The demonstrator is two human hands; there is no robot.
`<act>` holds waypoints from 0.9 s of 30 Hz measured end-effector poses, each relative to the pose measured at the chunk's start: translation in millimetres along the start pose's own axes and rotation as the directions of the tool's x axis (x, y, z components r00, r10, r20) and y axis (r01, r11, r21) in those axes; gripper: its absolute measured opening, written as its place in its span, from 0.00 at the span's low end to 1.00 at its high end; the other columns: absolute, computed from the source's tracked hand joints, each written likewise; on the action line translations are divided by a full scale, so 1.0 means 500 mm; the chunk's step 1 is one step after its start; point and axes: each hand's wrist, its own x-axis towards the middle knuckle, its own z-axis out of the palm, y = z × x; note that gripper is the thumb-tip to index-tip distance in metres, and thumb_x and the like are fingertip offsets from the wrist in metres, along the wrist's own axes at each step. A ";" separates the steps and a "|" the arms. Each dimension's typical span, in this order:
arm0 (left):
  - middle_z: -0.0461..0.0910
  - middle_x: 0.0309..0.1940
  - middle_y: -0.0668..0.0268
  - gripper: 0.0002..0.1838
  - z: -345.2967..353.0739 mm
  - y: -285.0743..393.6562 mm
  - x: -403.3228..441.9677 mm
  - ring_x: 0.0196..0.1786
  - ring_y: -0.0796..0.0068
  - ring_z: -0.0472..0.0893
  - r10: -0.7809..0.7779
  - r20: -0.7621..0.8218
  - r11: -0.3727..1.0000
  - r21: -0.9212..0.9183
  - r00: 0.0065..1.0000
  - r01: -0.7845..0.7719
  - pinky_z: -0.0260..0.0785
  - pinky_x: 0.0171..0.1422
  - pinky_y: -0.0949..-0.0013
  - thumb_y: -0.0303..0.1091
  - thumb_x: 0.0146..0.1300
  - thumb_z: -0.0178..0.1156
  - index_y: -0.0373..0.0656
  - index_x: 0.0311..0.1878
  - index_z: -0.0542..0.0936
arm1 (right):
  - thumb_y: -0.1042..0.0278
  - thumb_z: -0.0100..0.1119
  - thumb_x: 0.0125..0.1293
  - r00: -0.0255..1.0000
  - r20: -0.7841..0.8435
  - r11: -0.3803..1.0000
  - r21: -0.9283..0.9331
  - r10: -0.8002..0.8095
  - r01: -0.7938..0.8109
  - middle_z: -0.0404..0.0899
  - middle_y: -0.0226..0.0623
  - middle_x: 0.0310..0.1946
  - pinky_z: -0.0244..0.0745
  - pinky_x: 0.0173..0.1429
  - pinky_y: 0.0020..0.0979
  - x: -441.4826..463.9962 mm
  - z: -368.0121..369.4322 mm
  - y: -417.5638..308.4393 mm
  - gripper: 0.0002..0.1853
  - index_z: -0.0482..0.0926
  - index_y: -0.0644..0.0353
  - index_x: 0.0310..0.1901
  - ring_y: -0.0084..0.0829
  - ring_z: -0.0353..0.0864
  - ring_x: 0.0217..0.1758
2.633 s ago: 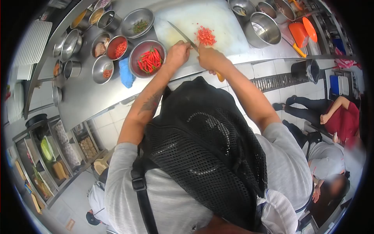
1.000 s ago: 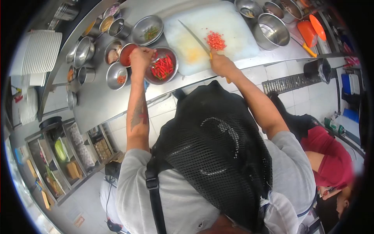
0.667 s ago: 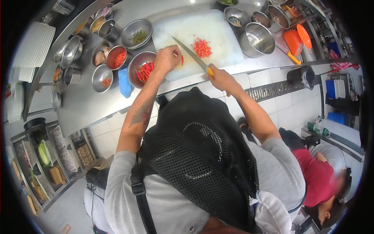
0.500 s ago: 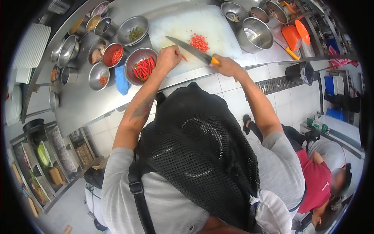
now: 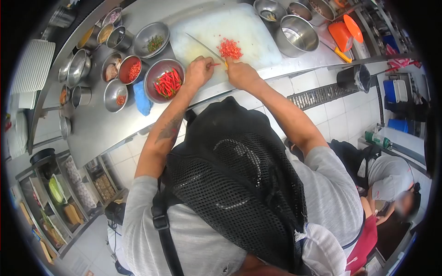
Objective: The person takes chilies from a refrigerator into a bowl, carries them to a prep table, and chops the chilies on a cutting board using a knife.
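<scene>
My left hand (image 5: 200, 71) is closed on a red chili (image 5: 214, 65) at the near edge of the white cutting board (image 5: 193, 25). In my right hand (image 5: 242, 75) is the yellow handle of a knife (image 5: 203, 46); its long blade slants up and left across the board, close beside the chili. A small heap of chopped red chili (image 5: 229, 48) lies just beyond the knife. Left of my left hand, a metal bowl (image 5: 148, 82) holds whole red chilies (image 5: 167, 83). A blue cloth (image 5: 142, 99) lies against that bowl.
Several metal bowls and tins crowd the counter's left side, including a bowl of green pieces (image 5: 155, 43) and a tin of chopped chili (image 5: 134, 70). A large metal pot (image 5: 297, 37) stands right of the board. Other people are behind, at lower right, near a person's grey shirt (image 5: 391, 175).
My right hand has moved left with the knife, bringing it up to the chili in my left hand. The blade is now turned more edge-on. People behind me have shifted.
</scene>
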 end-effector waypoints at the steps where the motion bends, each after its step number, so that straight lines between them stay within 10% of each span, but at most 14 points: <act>1: 0.81 0.34 0.54 0.05 0.003 0.000 -0.002 0.41 0.50 0.84 -0.003 -0.008 1.000 0.002 1.000 0.003 0.77 0.47 0.52 0.31 0.60 0.64 0.45 0.39 0.84 | 0.68 0.50 0.71 1.000 0.021 0.999 -0.038 0.006 -0.005 0.84 0.61 0.38 0.80 0.50 0.55 -0.002 0.004 0.001 0.18 0.70 0.67 0.58 0.60 0.86 0.44; 27: 0.79 0.30 0.57 0.09 0.025 -0.011 0.002 0.39 0.52 0.83 0.006 -0.080 1.000 -0.012 0.997 -0.007 0.76 0.46 0.53 0.29 0.59 0.64 0.49 0.43 0.86 | 0.74 0.49 0.66 0.996 0.079 0.998 0.024 0.051 -0.053 0.84 0.63 0.42 0.79 0.54 0.52 0.020 -0.019 -0.045 0.16 0.69 0.71 0.54 0.58 0.86 0.48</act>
